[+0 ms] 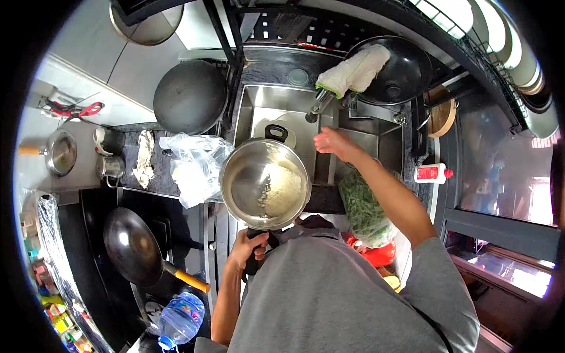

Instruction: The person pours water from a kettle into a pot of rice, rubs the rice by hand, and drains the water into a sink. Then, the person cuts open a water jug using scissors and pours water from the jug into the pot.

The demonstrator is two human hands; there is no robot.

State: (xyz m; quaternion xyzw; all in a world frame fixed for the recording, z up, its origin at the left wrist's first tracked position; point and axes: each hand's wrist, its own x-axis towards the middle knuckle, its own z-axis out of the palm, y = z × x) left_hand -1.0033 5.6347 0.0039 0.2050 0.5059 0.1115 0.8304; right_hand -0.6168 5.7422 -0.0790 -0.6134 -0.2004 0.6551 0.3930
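A steel pot point(244, 179) with white grains, which look like rice, on one side of its bottom is held over the front edge of the sink point(247, 112). My left hand point(246, 250) is wrapped round its long black handle point(254, 262). To the right of the pot, over the sink, is my right hand point(334, 144), its fingers curled together near the faucet point(315, 112). Nothing can be made out in those fingers. A light cloth point(356, 70) hangs over the faucet's upper part.
A plastic bag point(197, 165) lies left of the pot, and a bag of greens point(368, 203) is at the right. A wok point(132, 244) sits on the stove, with a water bottle point(181, 317) nearby. A black rack point(482, 53) overhangs the upper right.
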